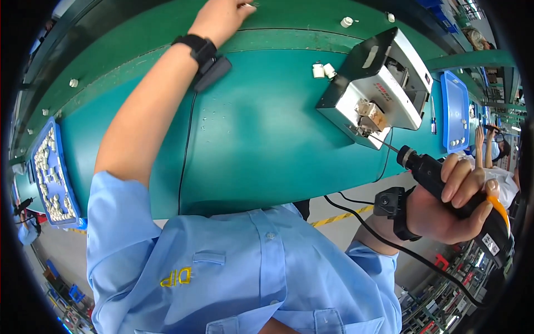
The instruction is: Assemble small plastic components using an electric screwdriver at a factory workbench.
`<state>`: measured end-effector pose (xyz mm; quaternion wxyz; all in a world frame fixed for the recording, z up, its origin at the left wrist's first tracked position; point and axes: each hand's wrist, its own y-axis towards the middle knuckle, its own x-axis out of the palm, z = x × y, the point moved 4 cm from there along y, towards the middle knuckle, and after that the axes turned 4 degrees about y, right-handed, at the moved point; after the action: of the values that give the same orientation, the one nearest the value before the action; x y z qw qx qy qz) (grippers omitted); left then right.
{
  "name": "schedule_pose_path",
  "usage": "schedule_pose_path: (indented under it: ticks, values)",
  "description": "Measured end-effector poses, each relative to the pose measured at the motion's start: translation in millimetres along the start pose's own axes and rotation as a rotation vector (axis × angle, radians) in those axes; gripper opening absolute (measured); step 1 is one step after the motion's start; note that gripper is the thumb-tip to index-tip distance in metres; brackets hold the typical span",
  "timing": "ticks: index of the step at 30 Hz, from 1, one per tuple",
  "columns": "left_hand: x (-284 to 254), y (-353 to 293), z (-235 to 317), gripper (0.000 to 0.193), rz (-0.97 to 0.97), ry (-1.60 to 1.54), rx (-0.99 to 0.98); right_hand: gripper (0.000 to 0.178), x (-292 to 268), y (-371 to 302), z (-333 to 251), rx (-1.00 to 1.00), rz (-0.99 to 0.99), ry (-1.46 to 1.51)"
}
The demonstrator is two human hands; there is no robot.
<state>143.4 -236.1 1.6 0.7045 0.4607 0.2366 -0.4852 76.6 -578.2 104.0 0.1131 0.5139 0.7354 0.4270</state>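
Note:
My right hand [436,218] is wrapped round a black electric screwdriver [427,170] with an orange strip. Its thin bit points left to the front of a silver and black screw feeder [349,96], close to the small metal outlet; whether the tip touches is too small to tell. At the far edge of the bench, my left hand [222,21] reaches out with its fingertips closed on a small white part [248,5], partly cut off by the picture's edge. Two white cylindrical parts [319,70] stand just left of the feeder.
A blue tray [58,133] full of white parts lies at the left, another blue tray [446,106] with a few at the right. Beside that lies a hand screwdriver [433,116]. Loose white parts [346,22] sit on the far green ledge. A black cable [185,150] crosses the bench.

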Motion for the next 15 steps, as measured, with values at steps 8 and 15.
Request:
schedule_pose_path:
  ticks: [8, 15]
  values:
    - [40.2, 3.8, 41.7, 0.026, 0.007, -0.001, 0.315, 0.031, 5.3, 23.6, 7.6, 0.014, 0.025, -0.107]
    - [79.3, -7.2, 45.7, 0.021, -0.365, -0.163, 0.042, 0.031, 13.5, 25.0, 28.7, 0.082, 0.000, -0.060]
